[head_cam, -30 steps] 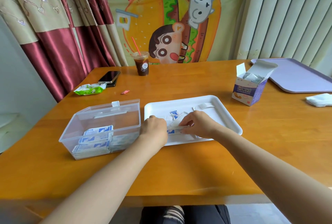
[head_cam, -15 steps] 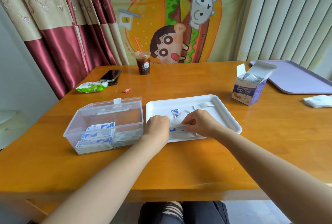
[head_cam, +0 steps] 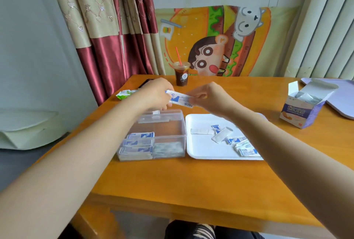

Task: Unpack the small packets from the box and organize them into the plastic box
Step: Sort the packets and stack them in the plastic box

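Seen from the head camera, the left hand and right hand are raised over the far side of the clear plastic box. Each pinches one end of a small bundle of packets between them. Stacked packets fill the box's near side. Just right of it sits a white tray with loose packets. The open cardboard box stands far right on the table.

Both forearms are bare from the lower corners of the frame up to the left hand and right hand. At bottom centre, black trousers show a frayed, net-like patch.
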The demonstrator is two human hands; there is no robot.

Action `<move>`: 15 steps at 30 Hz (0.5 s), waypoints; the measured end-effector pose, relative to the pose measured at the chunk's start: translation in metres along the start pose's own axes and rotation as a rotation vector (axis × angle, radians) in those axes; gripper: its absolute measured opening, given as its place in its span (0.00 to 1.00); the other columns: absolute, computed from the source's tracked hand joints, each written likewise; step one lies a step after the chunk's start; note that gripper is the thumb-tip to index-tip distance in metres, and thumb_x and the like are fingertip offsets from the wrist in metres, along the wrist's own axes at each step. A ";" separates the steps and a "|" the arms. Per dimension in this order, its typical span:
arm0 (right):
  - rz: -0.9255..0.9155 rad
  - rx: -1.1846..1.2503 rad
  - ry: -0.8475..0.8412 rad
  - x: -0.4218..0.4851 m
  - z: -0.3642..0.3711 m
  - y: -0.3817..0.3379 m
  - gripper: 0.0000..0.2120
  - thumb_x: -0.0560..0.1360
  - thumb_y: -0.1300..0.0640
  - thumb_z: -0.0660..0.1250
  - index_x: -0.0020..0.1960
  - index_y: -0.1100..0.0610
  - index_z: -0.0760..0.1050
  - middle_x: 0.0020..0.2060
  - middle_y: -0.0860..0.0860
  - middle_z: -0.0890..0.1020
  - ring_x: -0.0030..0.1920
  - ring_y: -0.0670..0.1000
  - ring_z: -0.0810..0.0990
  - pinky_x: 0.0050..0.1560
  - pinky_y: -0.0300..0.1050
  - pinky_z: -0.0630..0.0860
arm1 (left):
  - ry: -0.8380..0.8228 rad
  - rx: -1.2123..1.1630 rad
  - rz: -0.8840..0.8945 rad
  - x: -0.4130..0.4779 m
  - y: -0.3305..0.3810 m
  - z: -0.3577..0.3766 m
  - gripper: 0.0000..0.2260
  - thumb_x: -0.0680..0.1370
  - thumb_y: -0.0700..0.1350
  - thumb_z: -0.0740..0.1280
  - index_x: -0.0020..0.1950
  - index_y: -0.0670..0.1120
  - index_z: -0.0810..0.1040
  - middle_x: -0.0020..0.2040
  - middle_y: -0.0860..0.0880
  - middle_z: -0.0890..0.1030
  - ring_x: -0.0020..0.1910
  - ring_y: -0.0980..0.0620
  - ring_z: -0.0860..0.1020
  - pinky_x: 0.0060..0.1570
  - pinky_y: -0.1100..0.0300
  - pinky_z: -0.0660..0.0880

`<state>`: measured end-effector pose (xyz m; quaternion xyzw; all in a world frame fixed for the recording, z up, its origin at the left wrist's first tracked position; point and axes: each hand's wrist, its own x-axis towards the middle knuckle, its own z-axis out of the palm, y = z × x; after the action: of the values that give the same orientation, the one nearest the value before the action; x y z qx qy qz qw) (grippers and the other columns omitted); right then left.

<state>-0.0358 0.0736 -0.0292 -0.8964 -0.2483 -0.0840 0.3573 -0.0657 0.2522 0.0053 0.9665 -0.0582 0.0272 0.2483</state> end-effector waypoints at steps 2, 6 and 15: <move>-0.029 0.017 -0.062 0.017 0.026 -0.014 0.11 0.76 0.59 0.66 0.58 0.57 0.81 0.51 0.53 0.85 0.43 0.49 0.82 0.43 0.41 0.78 | -0.044 -0.060 -0.065 -0.010 -0.027 -0.010 0.13 0.79 0.34 0.56 0.54 0.40 0.78 0.44 0.44 0.82 0.40 0.49 0.81 0.41 0.59 0.75; -0.009 0.054 -0.255 0.039 0.071 -0.030 0.10 0.76 0.63 0.65 0.55 0.60 0.82 0.50 0.59 0.84 0.45 0.57 0.83 0.44 0.52 0.82 | -0.118 -0.177 -0.204 -0.024 -0.074 -0.006 0.14 0.79 0.35 0.55 0.60 0.44 0.75 0.44 0.47 0.81 0.33 0.57 0.75 0.33 0.63 0.69; 0.329 -0.050 -0.496 0.062 0.117 -0.033 0.10 0.77 0.62 0.64 0.55 0.58 0.80 0.39 0.52 0.83 0.31 0.46 0.78 0.43 0.39 0.79 | 0.097 0.028 -0.403 -0.030 -0.134 -0.006 0.17 0.78 0.49 0.66 0.63 0.42 0.73 0.59 0.45 0.77 0.57 0.43 0.77 0.55 0.51 0.75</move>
<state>-0.0025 0.1977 -0.0742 -0.9262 -0.1774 0.1905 0.2726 -0.0786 0.3748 -0.0560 0.9596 0.1486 0.0244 0.2376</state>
